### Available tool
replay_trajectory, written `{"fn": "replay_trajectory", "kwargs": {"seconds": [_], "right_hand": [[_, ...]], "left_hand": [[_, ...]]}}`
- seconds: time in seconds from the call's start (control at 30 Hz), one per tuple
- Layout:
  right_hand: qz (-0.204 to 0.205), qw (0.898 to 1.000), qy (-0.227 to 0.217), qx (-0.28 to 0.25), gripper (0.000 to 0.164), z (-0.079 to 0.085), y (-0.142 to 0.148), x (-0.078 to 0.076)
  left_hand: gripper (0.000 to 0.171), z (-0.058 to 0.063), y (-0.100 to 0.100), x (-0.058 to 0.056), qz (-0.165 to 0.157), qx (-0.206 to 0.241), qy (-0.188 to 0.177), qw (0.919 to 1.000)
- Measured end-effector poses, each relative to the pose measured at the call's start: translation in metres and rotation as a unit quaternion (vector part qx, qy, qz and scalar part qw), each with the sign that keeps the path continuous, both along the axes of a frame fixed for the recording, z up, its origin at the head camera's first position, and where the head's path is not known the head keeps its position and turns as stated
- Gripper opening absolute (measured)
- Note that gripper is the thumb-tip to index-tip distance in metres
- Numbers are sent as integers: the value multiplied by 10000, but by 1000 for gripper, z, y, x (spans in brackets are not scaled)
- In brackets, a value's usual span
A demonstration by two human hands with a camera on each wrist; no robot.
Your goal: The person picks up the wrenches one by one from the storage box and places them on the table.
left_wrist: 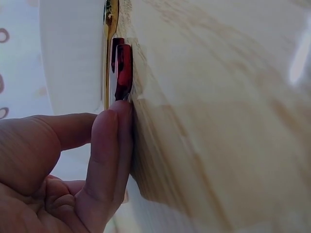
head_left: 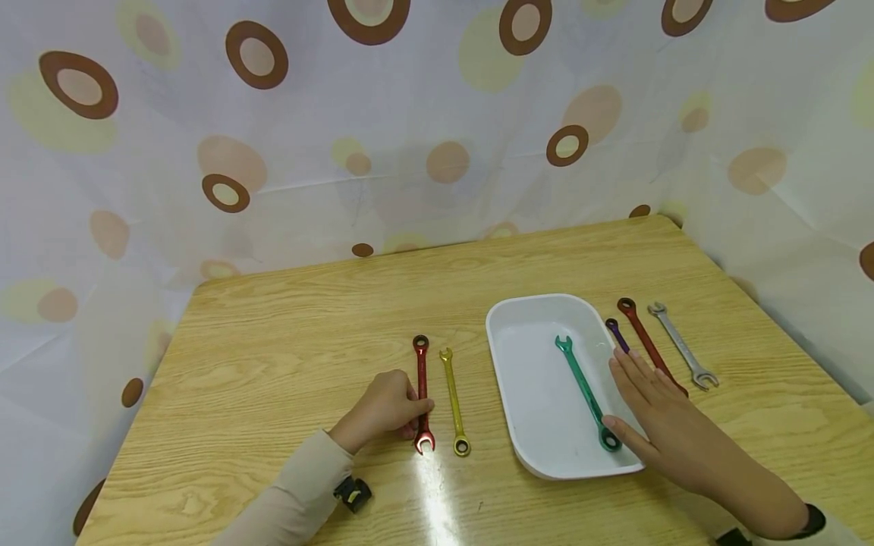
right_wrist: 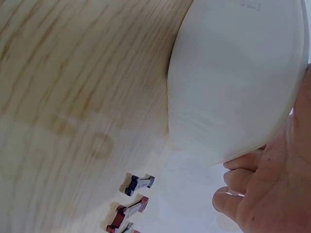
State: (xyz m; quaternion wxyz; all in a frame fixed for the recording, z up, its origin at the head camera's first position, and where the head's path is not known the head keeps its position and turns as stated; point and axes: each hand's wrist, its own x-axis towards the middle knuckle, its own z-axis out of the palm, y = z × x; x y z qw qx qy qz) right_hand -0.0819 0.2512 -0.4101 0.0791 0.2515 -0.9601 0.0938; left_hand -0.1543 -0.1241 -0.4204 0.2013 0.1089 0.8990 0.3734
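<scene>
My left hand (head_left: 385, 408) pinches a red combination wrench (head_left: 421, 371) near its open end, thumb across the shank. Seen from the left wrist, the fingertips (left_wrist: 104, 128) meet the red wrench (left_wrist: 124, 73) low against the tabletop. Just right of it lies a yellow wrench (head_left: 454, 402). A green wrench (head_left: 583, 387) rests inside the white tray (head_left: 508, 387), its ring end toward me. With fingers extended, my right hand (head_left: 665, 432) touches the tray's right rim; the right wrist view shows this hand (right_wrist: 272, 189) against the tray's outer side (right_wrist: 238, 82).
Right of the tray lie a small purple wrench (head_left: 617, 334), a dark red wrench (head_left: 649, 341) and a silver wrench (head_left: 685, 347). All stand on a wood-grain table (head_left: 287, 341). A dotted cloth (head_left: 382, 205) hangs behind and along the right side.
</scene>
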Motion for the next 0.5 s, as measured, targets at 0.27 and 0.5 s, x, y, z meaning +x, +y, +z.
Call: {"fn": "replay_trajectory", "kwargs": {"seconds": [0.27, 0.5], "right_hand": [[24, 10000, 8, -22, 76, 0, 0, 0], [49, 10000, 29, -44, 76, -1, 1, 0]], "left_hand": [[33, 0, -1, 0, -1, -32, -27, 10000], [42, 5, -1, -6, -33, -281, 33, 9996]]}}
